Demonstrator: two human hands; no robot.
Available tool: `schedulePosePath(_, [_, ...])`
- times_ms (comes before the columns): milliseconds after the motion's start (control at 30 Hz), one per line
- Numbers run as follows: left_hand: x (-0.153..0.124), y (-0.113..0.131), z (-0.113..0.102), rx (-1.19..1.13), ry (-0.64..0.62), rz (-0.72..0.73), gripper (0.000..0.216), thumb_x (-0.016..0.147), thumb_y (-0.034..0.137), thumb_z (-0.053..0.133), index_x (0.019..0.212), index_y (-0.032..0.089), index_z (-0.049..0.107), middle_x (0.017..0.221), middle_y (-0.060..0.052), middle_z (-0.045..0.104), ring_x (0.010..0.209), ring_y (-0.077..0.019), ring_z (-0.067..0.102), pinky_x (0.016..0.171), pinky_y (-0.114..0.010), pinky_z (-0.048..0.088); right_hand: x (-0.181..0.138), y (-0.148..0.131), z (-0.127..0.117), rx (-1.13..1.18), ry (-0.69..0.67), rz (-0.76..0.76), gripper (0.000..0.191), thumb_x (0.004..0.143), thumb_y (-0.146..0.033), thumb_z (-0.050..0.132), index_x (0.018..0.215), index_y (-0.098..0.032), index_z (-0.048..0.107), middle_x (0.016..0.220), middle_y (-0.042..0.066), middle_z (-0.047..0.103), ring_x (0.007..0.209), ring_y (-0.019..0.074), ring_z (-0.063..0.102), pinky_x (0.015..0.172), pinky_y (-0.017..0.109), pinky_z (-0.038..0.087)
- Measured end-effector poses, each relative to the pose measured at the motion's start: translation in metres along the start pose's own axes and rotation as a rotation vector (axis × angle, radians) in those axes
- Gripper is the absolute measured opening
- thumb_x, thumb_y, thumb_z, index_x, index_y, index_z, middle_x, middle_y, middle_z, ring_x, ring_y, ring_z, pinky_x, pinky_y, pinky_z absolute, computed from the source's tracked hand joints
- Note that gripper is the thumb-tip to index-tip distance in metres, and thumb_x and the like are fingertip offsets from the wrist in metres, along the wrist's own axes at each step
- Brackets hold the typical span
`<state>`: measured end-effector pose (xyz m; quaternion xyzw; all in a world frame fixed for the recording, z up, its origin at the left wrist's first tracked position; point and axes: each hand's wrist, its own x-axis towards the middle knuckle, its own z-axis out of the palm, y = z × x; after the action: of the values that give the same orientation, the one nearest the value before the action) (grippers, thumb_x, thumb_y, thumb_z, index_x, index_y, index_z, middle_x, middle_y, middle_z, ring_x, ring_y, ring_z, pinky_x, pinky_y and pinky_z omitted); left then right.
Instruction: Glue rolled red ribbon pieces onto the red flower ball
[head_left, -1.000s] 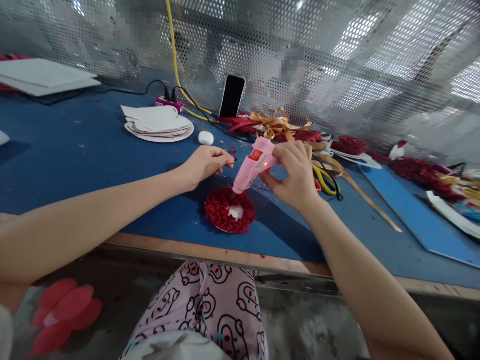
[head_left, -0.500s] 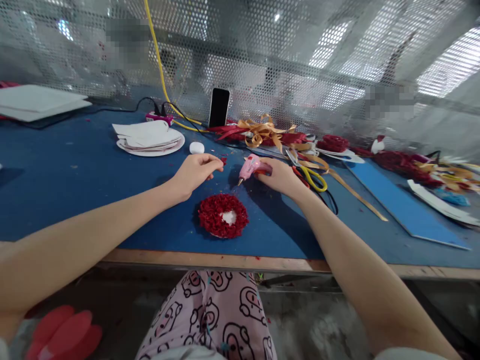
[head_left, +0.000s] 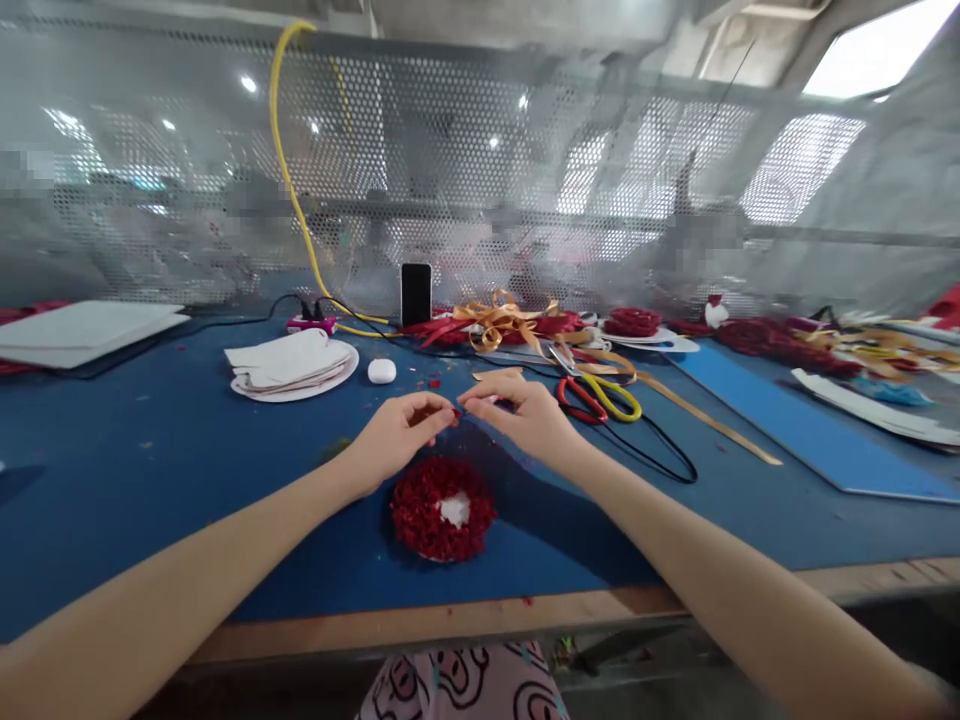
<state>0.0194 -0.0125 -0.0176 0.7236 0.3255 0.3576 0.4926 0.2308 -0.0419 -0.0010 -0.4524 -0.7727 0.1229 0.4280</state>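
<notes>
A: Where is the red flower disc (head_left: 442,507)?
B: On the blue tabletop (head_left: 150,450), just below both hands.
A: The hands?
B: Left hand (head_left: 397,435) and right hand (head_left: 525,415) together pinch a tiny red piece (head_left: 455,411).
A: Containers?
B: A white plate (head_left: 330,378) holds stacked paper cutouts (head_left: 289,360).

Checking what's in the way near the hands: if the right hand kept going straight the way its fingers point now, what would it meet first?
The right hand points leftward, so it would probably meet the left hand fingertips first; they already almost touch around a small red piece.
</notes>
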Motion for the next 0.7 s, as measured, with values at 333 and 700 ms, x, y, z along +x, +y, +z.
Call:
schedulePosePath(333, [-0.0016, -0.0015, 0.0031, -0.057, -0.030, 0.020, 0.031, 0.086, 0.049, 0.068, 0.087, 0.018, 0.067, 0.073, 0.002, 0.061, 0.064, -0.0106, 0.050, 0.065, -0.025, 0.042, -0.0018, -0.0045, 0.0087, 0.298, -0.070, 0.034, 0.015, 0.086, -0.033, 0.072, 0.096, -0.026, 0.079, 0.090, 0.002, 0.078, 0.086, 0.0175, 0.069, 0.083, 0.034, 0.053])
schedulePosePath(700, [0.0002, 0.0005, 0.0024, -0.113, 0.048, -0.029, 0.027, 0.083, 0.042, 0.070, 0.084, 0.017, 0.076, 0.081, -0.003, 0.072, 0.069, -0.0117, 0.053, 0.066, -0.025, 0.042, -0.0044, -0.0071, 0.0088, 0.142, -0.033, 0.045, 0.012, 0.090, -0.032, 0.067, 0.085, -0.023, 0.073, 0.083, 0.001, 0.074, 0.080, 0.0161, 0.066, 0.079, 0.033, 0.052])
